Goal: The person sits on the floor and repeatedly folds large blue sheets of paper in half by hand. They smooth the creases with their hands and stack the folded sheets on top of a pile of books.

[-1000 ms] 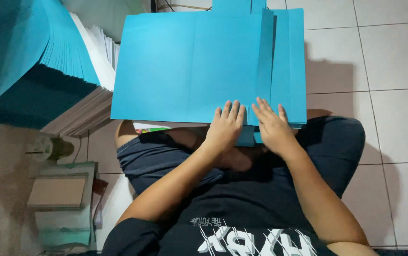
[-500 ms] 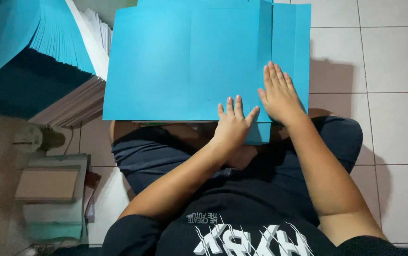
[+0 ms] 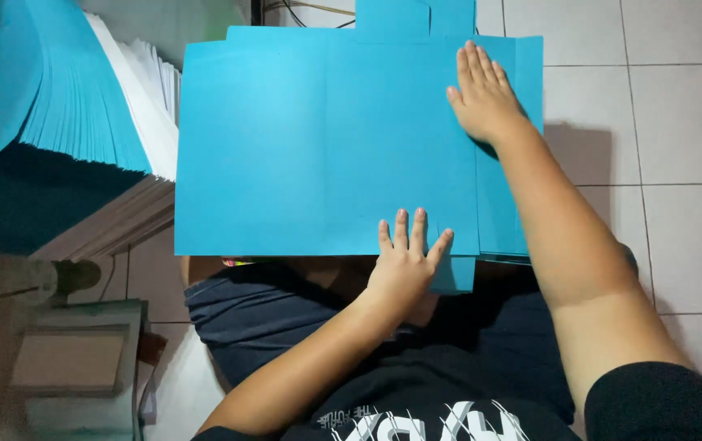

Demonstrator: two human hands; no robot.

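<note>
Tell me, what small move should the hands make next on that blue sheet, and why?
Probably the right hand should slide back down along the fold toward the person. It lies flat near the far end of the blue sheet, on the folded strip at the right side, while the left hand presses the near edge to hold the sheet in place. The near part of the crease may need pressing too.

Sheet (image 3: 302, 155) lies on person's lap; left grip (image 3: 404, 261) flat on its near edge, right grip (image 3: 486, 94) at far right. Stacked sheets (image 3: 82, 106) left of both, on the floor (image 3: 677, 122).
</note>
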